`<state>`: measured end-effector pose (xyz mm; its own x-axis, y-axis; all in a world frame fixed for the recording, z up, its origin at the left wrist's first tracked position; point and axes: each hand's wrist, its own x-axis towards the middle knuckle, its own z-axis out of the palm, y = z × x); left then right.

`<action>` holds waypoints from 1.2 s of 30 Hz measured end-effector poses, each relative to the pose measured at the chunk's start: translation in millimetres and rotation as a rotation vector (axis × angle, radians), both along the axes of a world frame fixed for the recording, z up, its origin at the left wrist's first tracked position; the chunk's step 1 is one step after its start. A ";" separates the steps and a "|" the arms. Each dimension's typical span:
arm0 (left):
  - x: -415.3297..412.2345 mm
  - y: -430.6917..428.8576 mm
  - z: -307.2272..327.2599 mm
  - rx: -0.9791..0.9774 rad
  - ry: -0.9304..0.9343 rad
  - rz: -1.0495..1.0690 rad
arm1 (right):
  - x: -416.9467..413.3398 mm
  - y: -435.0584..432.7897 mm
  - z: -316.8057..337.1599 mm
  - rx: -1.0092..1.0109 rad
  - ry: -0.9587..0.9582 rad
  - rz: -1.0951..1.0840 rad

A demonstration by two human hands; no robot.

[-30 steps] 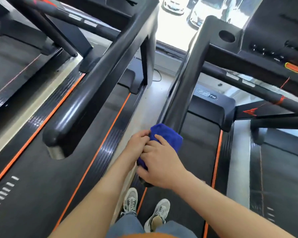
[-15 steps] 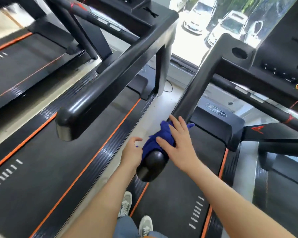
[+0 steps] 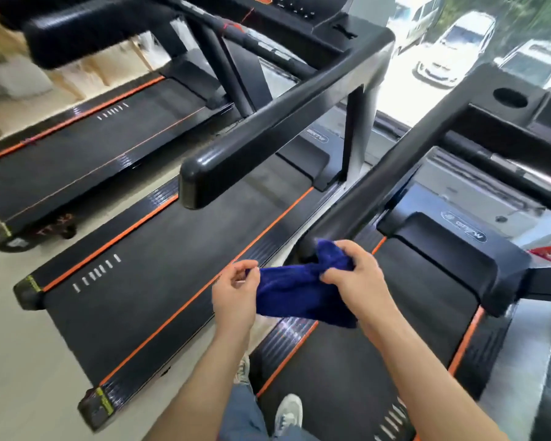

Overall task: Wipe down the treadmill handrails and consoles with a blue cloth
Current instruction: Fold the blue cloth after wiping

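Note:
The blue cloth [image 3: 299, 294] is stretched between both hands in front of me, off the rail. My left hand [image 3: 234, 291] pinches its left edge. My right hand [image 3: 353, 278] grips its bunched right end. Just behind the cloth is the near end of a black handrail [image 3: 379, 186], which slopes up toward a console [image 3: 522, 106] with a round cup hole at the upper right. A second black handrail [image 3: 268, 135] belongs to the neighbouring treadmill on the left and ends in a rounded cap. Its console [image 3: 299, 14] shows at the top.
Three treadmills stand side by side with black belts and orange stripes; a belt [image 3: 159, 265] lies to my left. I stand on the right one's belt [image 3: 395, 329], shoes visible below. Pale floor [image 3: 19, 361] lies at lower left. A window with parked cars [image 3: 452, 49] is ahead.
Both hands lifted the cloth off the handrail end and pulled it open between them. The view swung left and back, showing more of the left treadmills.

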<state>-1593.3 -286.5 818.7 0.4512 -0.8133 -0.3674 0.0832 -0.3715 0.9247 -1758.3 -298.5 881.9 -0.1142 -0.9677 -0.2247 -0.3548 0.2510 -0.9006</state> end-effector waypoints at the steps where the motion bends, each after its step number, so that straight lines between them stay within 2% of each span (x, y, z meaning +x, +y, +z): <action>1: 8.3 -0.7 10.9 -0.034 0.046 0.046 | -1.2 -0.8 12.5 0.035 0.002 0.084; 5: 45.8 1.5 54.0 -0.154 0.201 0.037 | 30.9 -2.3 39.5 0.112 0.123 0.454; 9: 99.8 13.6 91.7 -0.243 0.073 -0.011 | 91.4 -20.7 47.0 0.019 0.305 0.645; 12: 152.9 25.8 114.7 -0.269 -0.014 -0.013 | 141.2 -37.5 49.3 0.084 0.278 0.815; 14: 185.0 31.6 128.6 -0.282 -0.020 -0.105 | 183.6 -45.6 53.2 0.048 0.243 0.968; 17: 227.5 35.5 144.2 -0.254 -0.113 -0.161 | 266.5 -45.3 59.7 0.038 -0.006 1.179; 19: 262.8 39.1 152.9 -0.220 -0.144 -0.085 | 318.6 -41.2 58.4 -0.001 -0.038 1.176; 23: 344.2 50.5 169.0 -0.236 -0.177 0.127 | 396.9 -45.1 51.2 -0.131 0.070 1.144; 25: 375.9 55.7 177.6 -0.266 -0.164 0.218 | 431.0 -46.2 48.4 -0.070 0.063 1.174; 27: 401.8 56.9 181.9 -0.330 -0.113 0.305 | 463.1 -48.4 47.8 0.058 -0.061 1.193; 30: 442.5 52.7 179.6 -0.353 -0.113 0.448 | 503.5 -62.1 47.1 0.100 -0.121 1.178; 33: 489.6 48.1 169.2 -0.329 -0.181 0.608 | 533.7 -87.9 47.9 0.118 -0.053 1.336; 36: 538.2 45.5 152.5 -0.182 -0.395 0.667 | 562.6 -128.6 53.0 0.171 0.092 1.532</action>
